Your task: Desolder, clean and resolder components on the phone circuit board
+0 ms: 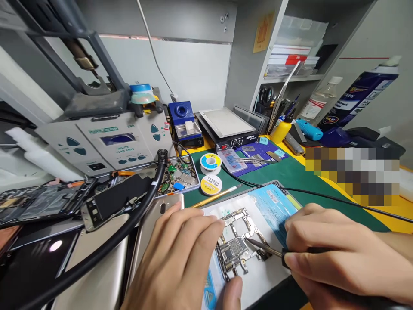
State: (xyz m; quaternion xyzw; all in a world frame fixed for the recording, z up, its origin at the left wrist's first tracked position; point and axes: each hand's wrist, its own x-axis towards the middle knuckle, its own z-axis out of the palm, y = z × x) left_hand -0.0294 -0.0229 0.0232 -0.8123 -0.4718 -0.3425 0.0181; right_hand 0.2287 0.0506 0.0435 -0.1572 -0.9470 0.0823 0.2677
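A bare phone circuit board (237,247) lies on a white sheet (254,284) over a blue and white pad (272,204). My left hand (183,258) rests at the board's left side, fingers spread, with the fingertips at its upper left edge and the thumb near its bottom edge. Closed around the dark handle of a pointed metal tool (266,247) is my right hand (335,254), to the right of the board. The tool's tip is over the middle of the board, beside a shielded chip area; whether it touches cannot be told.
A hot-air station (112,142) stands at the left, its black hose (138,215) crossing the phone parts. Solder spool (211,162), round tin (211,184) and gold pen-like tool (214,197) lie behind the board. A black cable (322,192) runs rightward. Bottles stand back right.
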